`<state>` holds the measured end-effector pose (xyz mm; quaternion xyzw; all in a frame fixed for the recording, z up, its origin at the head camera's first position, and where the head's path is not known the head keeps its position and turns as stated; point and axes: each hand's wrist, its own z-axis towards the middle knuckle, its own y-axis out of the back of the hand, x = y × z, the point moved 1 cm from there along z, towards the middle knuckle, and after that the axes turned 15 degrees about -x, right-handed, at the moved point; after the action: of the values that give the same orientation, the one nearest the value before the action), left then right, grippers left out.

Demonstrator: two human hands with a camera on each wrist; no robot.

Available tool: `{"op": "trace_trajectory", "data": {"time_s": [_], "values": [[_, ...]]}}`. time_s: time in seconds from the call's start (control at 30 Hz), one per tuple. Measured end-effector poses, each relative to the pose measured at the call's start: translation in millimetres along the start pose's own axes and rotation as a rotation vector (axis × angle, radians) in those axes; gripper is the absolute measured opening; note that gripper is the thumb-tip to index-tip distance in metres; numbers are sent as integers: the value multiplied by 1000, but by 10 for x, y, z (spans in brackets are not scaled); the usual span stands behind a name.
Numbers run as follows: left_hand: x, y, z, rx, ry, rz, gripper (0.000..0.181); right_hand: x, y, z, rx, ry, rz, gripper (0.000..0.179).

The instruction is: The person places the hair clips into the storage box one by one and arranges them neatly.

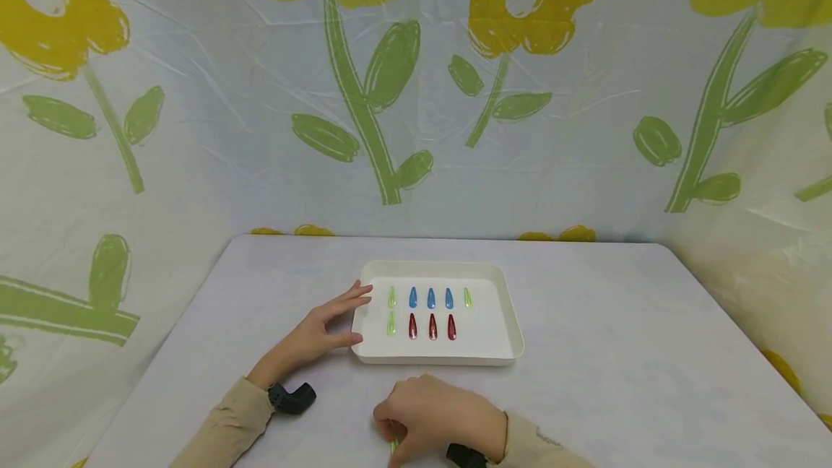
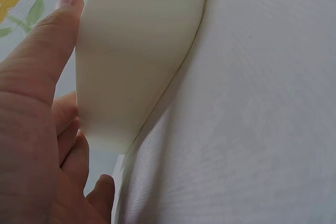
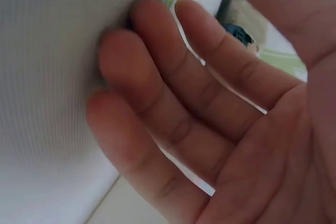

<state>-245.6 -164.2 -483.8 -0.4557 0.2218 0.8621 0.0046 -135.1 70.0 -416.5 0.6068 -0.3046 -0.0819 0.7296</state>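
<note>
A white tray (image 1: pixel 510 341) lies on the table with snap hair clips in two rows. The back row runs green (image 1: pixel 392 297), three blue ones such as this blue clip (image 1: pixel 431 298), then green (image 1: pixel 467 297). In front lie a green clip (image 1: pixel 391 323) and three red ones, among them this red clip (image 1: pixel 432 327). My left hand (image 1: pixel 318 331), fingers spread and fairly straight, rests at the tray's left rim (image 2: pixel 131 77). Before the tray, my right hand (image 1: pixel 435 414) is curled down at the table, thumb and index finger about a green hair clip (image 1: pixel 394 445), partly hidden.
The pale table (image 1: pixel 604 352) stretches out on both sides of the tray. A cloth with yellow flowers and green stems hangs behind as a backdrop (image 1: pixel 260 92). Dark straps with camera mounts (image 1: pixel 292 398) sit on both wrists.
</note>
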Motion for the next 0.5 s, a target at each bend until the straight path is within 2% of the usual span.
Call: {"op": "trace_trajectory", "data": {"time_s": [0.2, 0.4, 0.5], "values": [[-54, -18, -5, -12, 16, -2, 65, 30, -38, 3, 9, -51, 23, 26], [-299, -7, 20, -12, -6, -16, 62, 51, -36, -7, 23, -78, 49, 24], [-347, -2, 25, -12, -10, -20, 61, 52, -31, -3, 48, -103, 74, 23]]}}
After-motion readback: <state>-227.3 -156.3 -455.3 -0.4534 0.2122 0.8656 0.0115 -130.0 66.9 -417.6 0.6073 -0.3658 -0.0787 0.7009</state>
